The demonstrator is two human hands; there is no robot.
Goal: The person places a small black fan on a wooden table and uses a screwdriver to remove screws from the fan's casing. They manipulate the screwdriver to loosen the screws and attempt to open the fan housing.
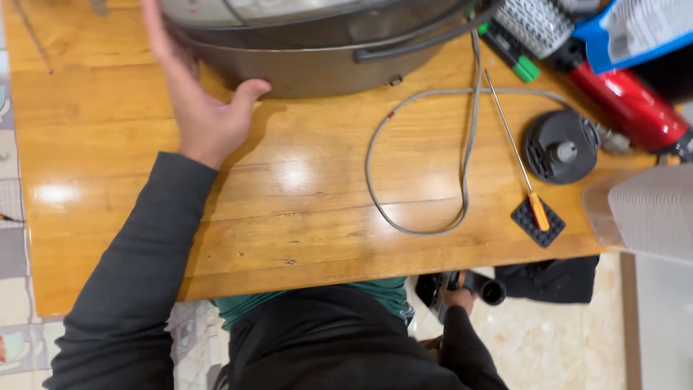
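Observation:
My left hand (198,94) lies flat against the left side of a large round grey metal appliance (310,50) at the far edge of the wooden table (108,217); the thumb presses its lower rim and the fingers are spread. Below the table's near edge, my right hand (456,297) grips a dark tool with a black cylindrical part (476,285), partly hidden by my body. A grey cable (422,144) loops across the tabletop from the appliance.
A thin screwdriver with an orange handle (516,155) lies on a small black square pad (538,224). A black round cap (561,146), a red cylinder (632,105), a round hairbrush (534,25) and a white ribbed container (650,209) crowd the right side.

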